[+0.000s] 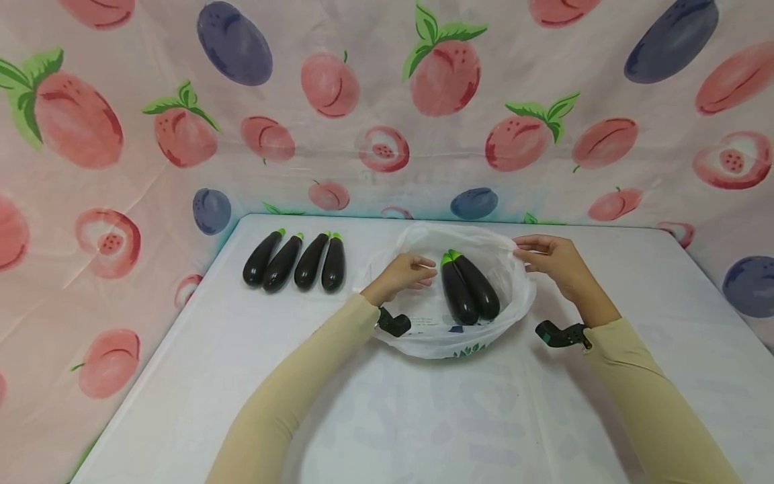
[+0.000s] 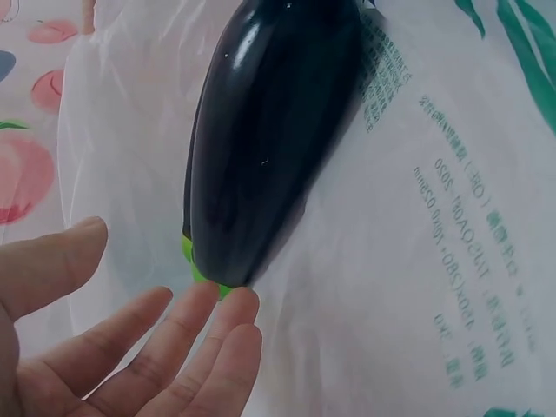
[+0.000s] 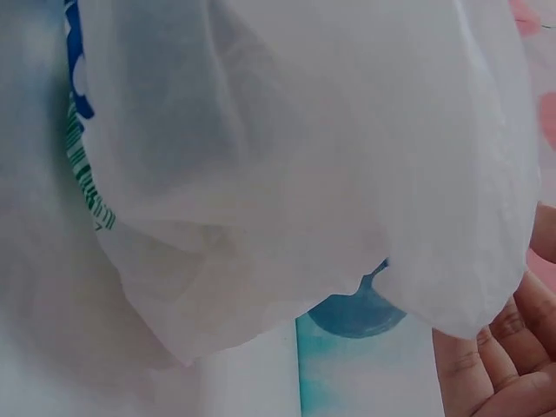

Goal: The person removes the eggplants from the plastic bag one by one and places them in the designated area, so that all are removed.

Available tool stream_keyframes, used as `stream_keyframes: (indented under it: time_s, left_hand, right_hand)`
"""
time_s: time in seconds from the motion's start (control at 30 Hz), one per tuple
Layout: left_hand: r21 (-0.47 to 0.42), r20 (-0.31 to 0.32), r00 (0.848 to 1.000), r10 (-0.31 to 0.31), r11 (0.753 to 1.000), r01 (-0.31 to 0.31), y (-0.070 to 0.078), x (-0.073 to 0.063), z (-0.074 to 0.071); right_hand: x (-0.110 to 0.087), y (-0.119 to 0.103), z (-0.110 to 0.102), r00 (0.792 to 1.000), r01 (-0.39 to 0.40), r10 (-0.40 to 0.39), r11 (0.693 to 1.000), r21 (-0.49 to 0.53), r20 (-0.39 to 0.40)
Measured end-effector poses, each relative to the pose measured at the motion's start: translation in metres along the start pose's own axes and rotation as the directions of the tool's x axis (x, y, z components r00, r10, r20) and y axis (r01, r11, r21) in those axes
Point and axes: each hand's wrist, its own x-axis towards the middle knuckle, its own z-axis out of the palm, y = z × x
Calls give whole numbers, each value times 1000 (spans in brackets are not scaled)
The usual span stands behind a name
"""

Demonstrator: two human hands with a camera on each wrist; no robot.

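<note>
A white plastic bag with green print lies spread open on the table. Inside it, two dark eggplants with green stem ends lie side by side. My left hand is over the bag's left part, fingers loosely extended. In the left wrist view the left hand has its fingertips at an eggplant's green end, without gripping it; contact is unclear. My right hand holds the bag's rim at the right. In the right wrist view the bag partly hides the right hand's fingers.
Several more eggplants lie in a row at the back left of the white table. A fruit-patterned cloth hangs behind and along the sides. Black wrist cameras sit on both wrists.
</note>
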Motion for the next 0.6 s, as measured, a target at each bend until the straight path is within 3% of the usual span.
stream_keyframes:
  time_s: [0.6]
  left_hand:
    - [-2,-4,999,-42,999,42,0,3,8]
  right_hand:
    - [-2,-12,-1,998,-64,64,998,-7,-4]
